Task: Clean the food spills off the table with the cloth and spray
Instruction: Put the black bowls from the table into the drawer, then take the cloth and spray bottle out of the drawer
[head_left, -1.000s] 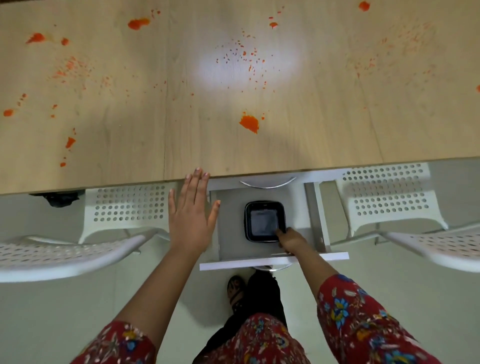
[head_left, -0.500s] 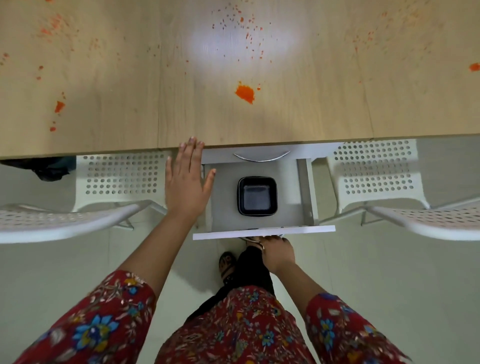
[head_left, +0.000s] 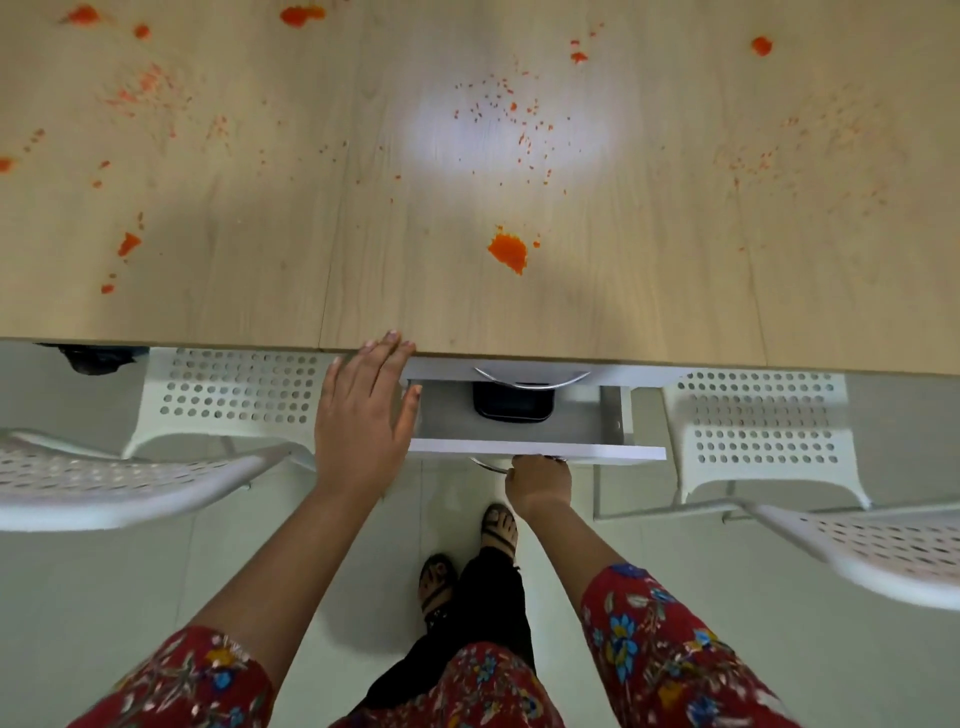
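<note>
Orange food spills dot the wooden table (head_left: 649, 291), the largest blob (head_left: 509, 252) near its front edge and smaller splatters to the left and far right. Under the edge a white drawer (head_left: 540, 449) stands partly open, with a black square device (head_left: 511, 408) half hidden inside. My left hand (head_left: 366, 415) lies flat with straight fingers, its tips on the table edge beside the drawer. My right hand (head_left: 537, 483) grips the metal handle (head_left: 488, 465) on the drawer front. No cloth or spray is in view.
White perforated chairs stand on both sides: one (head_left: 228, 395) at left, another (head_left: 763, 431) at right, with curved backrests (head_left: 104, 488) (head_left: 872, 551) nearer me. My sandalled feet (head_left: 467, 551) are on the pale floor below the drawer.
The drawer has slid inward, so the black device is now half under the table. My right hand left the device and took hold of the drawer handle. My left hand stays at the edge.
</note>
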